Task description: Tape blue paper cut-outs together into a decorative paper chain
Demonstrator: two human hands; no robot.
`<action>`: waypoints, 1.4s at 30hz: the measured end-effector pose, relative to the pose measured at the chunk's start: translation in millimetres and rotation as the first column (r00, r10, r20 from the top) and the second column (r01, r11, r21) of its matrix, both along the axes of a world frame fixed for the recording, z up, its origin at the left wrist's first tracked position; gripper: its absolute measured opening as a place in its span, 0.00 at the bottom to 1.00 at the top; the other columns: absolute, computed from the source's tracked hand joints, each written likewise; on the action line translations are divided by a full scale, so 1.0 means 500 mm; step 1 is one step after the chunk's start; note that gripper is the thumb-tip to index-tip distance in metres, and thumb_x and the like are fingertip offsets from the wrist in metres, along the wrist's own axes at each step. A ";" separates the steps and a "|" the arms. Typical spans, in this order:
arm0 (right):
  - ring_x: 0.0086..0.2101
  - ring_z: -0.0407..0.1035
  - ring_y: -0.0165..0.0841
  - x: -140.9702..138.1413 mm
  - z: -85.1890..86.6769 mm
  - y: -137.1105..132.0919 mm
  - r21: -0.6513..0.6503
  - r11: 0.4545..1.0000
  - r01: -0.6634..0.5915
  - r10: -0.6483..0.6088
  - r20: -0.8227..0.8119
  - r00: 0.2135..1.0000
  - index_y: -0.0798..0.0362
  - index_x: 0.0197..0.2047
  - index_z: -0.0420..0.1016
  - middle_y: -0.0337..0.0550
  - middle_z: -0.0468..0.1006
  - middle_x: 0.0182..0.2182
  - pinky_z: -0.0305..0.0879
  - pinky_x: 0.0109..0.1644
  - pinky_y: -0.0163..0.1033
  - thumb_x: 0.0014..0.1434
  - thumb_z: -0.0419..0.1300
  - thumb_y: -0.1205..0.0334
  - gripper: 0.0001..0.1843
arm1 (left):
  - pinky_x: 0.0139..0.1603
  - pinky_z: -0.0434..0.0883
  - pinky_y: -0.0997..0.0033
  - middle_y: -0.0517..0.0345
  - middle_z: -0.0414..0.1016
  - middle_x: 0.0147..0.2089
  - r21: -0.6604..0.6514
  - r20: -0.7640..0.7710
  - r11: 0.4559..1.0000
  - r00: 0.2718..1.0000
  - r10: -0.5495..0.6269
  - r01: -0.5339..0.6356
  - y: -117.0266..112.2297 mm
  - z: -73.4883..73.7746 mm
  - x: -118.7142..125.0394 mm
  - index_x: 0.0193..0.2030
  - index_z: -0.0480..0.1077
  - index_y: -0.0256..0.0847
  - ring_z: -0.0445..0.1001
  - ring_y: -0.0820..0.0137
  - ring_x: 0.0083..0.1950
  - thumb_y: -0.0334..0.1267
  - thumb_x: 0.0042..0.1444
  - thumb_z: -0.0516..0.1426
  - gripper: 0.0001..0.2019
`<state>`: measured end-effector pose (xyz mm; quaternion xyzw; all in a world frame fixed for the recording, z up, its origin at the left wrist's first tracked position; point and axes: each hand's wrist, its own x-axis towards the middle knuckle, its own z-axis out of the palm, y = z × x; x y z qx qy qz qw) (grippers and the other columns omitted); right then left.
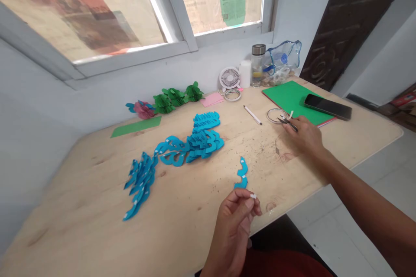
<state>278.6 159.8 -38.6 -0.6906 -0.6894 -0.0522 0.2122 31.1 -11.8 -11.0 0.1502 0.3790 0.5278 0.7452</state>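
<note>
The left hand (236, 215) pinches a small white scrap (253, 196); the right hand (305, 133) grips small black scissors (291, 126) at a round white tape roll (268, 117).

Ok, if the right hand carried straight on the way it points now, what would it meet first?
Most likely the tape roll: the tips of the scissors in the right hand appear over it, though whether they touch is unclear. Beyond it, roughly in line, lies the pen.
</note>
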 end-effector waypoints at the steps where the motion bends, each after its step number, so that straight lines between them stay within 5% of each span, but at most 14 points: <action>1: 0.38 0.71 0.41 -0.008 0.001 0.015 -0.002 1.000 -0.028 0.028 -0.017 0.999 0.52 0.43 0.78 0.49 0.77 0.42 0.56 0.30 0.39 0.63 0.49 0.49 0.21 | 0.37 0.63 0.71 0.57 0.71 0.28 -0.004 0.001 1.000 1.000 0.002 -0.002 0.000 0.000 -0.001 0.29 0.73 0.37 0.67 0.72 0.31 0.33 0.48 0.64 0.04; 8: 0.37 0.73 0.42 -0.038 0.000 0.055 -0.065 0.991 -0.118 0.116 -0.033 0.993 0.52 0.44 0.78 0.50 0.81 0.40 0.61 0.32 0.40 0.62 0.50 0.50 0.20 | 0.36 0.62 0.72 0.57 0.71 0.28 -0.004 0.022 1.000 1.000 0.020 -0.020 -0.001 -0.010 -0.012 0.29 0.73 0.37 0.67 0.73 0.29 0.33 0.47 0.64 0.04; 17: 0.34 0.75 0.37 -0.019 0.009 -0.104 -0.172 0.950 -0.259 0.260 -0.020 0.965 0.49 0.45 0.76 0.43 0.81 0.38 0.65 0.33 0.38 0.60 0.54 0.49 0.18 | 0.38 0.61 0.72 0.58 0.71 0.29 0.009 0.059 1.000 0.998 -0.002 0.002 0.000 -0.013 -0.026 0.30 0.73 0.38 0.66 0.72 0.31 0.32 0.49 0.62 0.02; 21: 0.36 0.74 0.38 -0.011 0.004 -0.142 -0.047 0.977 -0.208 0.211 0.077 0.974 0.50 0.45 0.75 0.45 0.79 0.42 0.64 0.31 0.38 0.61 0.52 0.49 0.17 | 0.38 0.62 0.71 0.58 0.71 0.28 0.001 0.078 1.000 0.997 -0.009 0.009 0.003 -0.009 -0.022 0.30 0.73 0.38 0.67 0.72 0.31 0.32 0.49 0.63 0.03; 28: 0.35 0.71 0.41 -0.015 -0.019 -0.131 0.051 0.990 -0.134 0.119 0.237 0.964 0.52 0.47 0.76 0.50 0.75 0.40 0.60 0.27 0.39 0.61 0.53 0.51 0.19 | 0.39 0.62 0.70 0.57 0.71 0.30 0.021 0.143 1.000 0.990 -0.009 0.007 0.000 0.004 -0.019 0.30 0.73 0.38 0.67 0.72 0.32 0.34 0.48 0.64 0.04; 33: 0.39 0.69 0.46 -0.009 -0.028 -0.128 0.132 0.977 -0.166 0.140 0.182 0.973 0.53 0.47 0.77 0.54 0.75 0.40 0.64 0.37 0.45 0.59 0.55 0.51 0.19 | 0.40 0.63 0.69 0.58 0.71 0.29 0.028 0.224 1.000 0.975 0.002 -0.008 -0.002 0.008 -0.020 0.30 0.73 0.39 0.67 0.72 0.31 0.34 0.46 0.65 0.06; 36: 0.41 0.69 0.47 -0.038 -0.002 -0.155 0.178 0.967 -0.180 0.188 -0.027 0.982 0.52 0.44 0.78 0.54 0.76 0.40 0.65 0.43 0.50 0.59 0.56 0.51 0.17 | 0.40 0.64 0.69 0.58 0.71 0.30 0.038 0.270 0.999 0.963 0.000 -0.011 -0.005 0.006 -0.018 0.30 0.73 0.39 0.68 0.72 0.32 0.34 0.48 0.64 0.04; 39: 0.41 0.71 0.41 -0.108 0.041 -0.212 0.016 0.914 -0.406 0.365 -0.474 0.801 0.49 0.41 0.78 0.48 0.77 0.39 0.67 0.44 0.46 0.61 0.55 0.54 0.13 | 0.41 0.64 0.69 0.58 0.71 0.30 0.057 0.286 0.998 0.958 -0.011 -0.006 -0.009 0.006 -0.015 0.31 0.73 0.39 0.68 0.73 0.32 0.33 0.50 0.62 0.02; 42: 0.37 0.72 0.37 -0.185 0.076 -0.269 -0.100 0.737 -0.668 0.333 -0.806 0.489 0.48 0.41 0.78 0.44 0.78 0.35 0.68 0.41 0.42 0.62 0.55 0.56 0.11 | 0.41 0.64 0.69 0.58 0.71 0.29 0.061 0.257 0.998 0.966 -0.009 -0.007 -0.014 0.008 -0.016 0.30 0.73 0.39 0.68 0.72 0.32 0.33 0.50 0.62 0.02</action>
